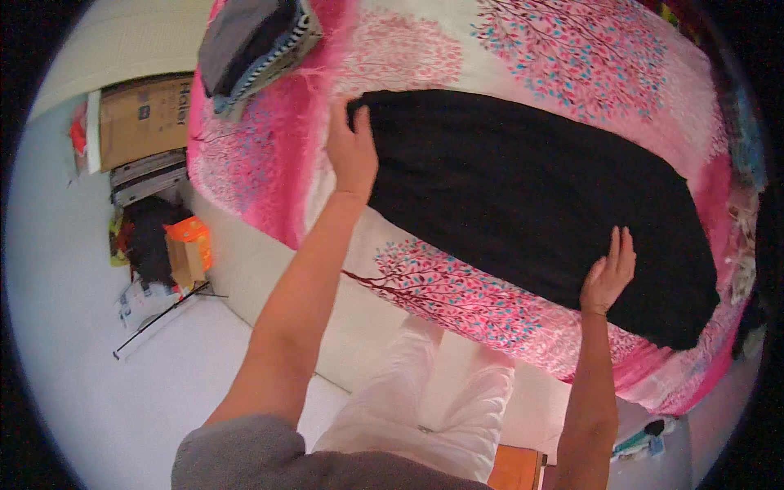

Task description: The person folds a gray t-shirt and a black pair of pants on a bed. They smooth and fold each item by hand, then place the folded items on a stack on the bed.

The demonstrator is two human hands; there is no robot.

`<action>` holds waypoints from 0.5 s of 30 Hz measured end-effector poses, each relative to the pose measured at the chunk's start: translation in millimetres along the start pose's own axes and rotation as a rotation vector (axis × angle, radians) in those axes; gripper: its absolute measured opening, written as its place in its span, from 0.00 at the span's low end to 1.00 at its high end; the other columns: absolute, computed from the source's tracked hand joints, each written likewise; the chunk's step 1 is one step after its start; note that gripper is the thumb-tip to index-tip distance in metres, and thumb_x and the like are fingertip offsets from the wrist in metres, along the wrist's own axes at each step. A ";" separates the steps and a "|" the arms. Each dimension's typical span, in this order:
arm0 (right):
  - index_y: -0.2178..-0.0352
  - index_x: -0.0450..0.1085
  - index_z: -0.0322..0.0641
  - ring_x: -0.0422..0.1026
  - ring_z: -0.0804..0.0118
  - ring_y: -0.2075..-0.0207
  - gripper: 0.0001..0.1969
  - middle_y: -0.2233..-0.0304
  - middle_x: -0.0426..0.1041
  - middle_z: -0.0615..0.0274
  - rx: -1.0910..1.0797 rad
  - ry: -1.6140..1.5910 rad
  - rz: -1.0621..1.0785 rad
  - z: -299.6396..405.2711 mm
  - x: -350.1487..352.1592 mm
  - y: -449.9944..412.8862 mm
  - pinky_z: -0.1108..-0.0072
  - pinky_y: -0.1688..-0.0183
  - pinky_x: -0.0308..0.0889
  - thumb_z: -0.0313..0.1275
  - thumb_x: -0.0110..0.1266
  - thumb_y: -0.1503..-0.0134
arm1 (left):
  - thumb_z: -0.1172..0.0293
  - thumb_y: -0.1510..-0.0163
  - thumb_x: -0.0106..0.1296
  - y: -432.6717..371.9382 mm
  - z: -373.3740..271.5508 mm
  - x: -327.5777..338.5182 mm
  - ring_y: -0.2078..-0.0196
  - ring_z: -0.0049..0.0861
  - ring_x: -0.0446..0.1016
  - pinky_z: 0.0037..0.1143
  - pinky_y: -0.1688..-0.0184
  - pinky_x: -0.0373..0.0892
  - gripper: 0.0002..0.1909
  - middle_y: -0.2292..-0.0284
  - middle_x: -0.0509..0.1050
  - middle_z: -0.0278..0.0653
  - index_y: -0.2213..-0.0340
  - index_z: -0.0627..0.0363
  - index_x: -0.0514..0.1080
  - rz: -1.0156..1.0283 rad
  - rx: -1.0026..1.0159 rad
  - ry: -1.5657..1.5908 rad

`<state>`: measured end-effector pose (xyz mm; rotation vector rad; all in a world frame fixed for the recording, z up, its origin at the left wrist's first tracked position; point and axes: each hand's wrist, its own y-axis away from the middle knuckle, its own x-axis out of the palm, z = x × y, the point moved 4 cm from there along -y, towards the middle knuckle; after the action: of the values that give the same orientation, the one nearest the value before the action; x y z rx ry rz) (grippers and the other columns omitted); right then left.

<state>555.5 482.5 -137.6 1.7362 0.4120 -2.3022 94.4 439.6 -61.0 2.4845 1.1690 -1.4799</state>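
A black cloth garment (514, 184) lies spread lengthwise across a bed with a pink and white tree-patterned cover (453, 288). My left hand (353, 150) is at the garment's left end, with dark fabric showing between thumb and fingers. Whether those fingers pinch the cloth is not plain. Farther right, my right hand (609, 272) rests on the garment near its lower edge, fingers stretched out and nothing held in them.
A stack of folded clothes (260, 52) sits on the bed's upper left. Beyond that side are a cardboard box (147, 122), an orange bag (190, 242) and a thin black rod (160, 320) by the floor. Various items line the bed's right edge.
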 end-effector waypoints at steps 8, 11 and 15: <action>0.42 0.61 0.46 0.55 0.53 0.38 0.26 0.39 0.57 0.56 0.038 -0.185 0.068 0.0 -16.5 -6.4 0.61 0.37 0.46 0.25 0.45 0.44 | 0.67 0.44 0.52 -3.7 28.6 33.0 0.54 0.43 0.70 0.34 0.51 0.65 0.15 0.57 0.72 0.46 0.56 0.58 0.68 0.118 -0.168 -0.131; 0.43 0.61 0.41 0.57 0.50 0.40 0.26 0.41 0.60 0.53 0.098 -0.245 0.046 7.7 -35.6 -18.9 0.63 0.38 0.49 0.25 0.46 0.44 | 0.70 0.45 0.52 -3.1 -2.4 21.4 0.51 0.45 0.67 0.36 0.48 0.62 0.17 0.55 0.70 0.48 0.54 0.59 0.66 0.004 0.052 -0.222; 0.42 0.59 0.40 0.57 0.51 0.39 0.27 0.41 0.60 0.52 -0.022 -0.206 0.025 27.9 -41.7 -60.4 0.63 0.37 0.49 0.24 0.49 0.46 | 0.73 0.44 0.49 21.1 -46.2 27.1 0.45 0.42 0.64 0.37 0.41 0.56 0.19 0.50 0.68 0.47 0.51 0.61 0.65 0.299 0.359 -0.115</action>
<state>520.9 529.5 -85.0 1.4660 0.3725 -2.4172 149.1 457.5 -63.4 2.5908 0.5190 -1.8409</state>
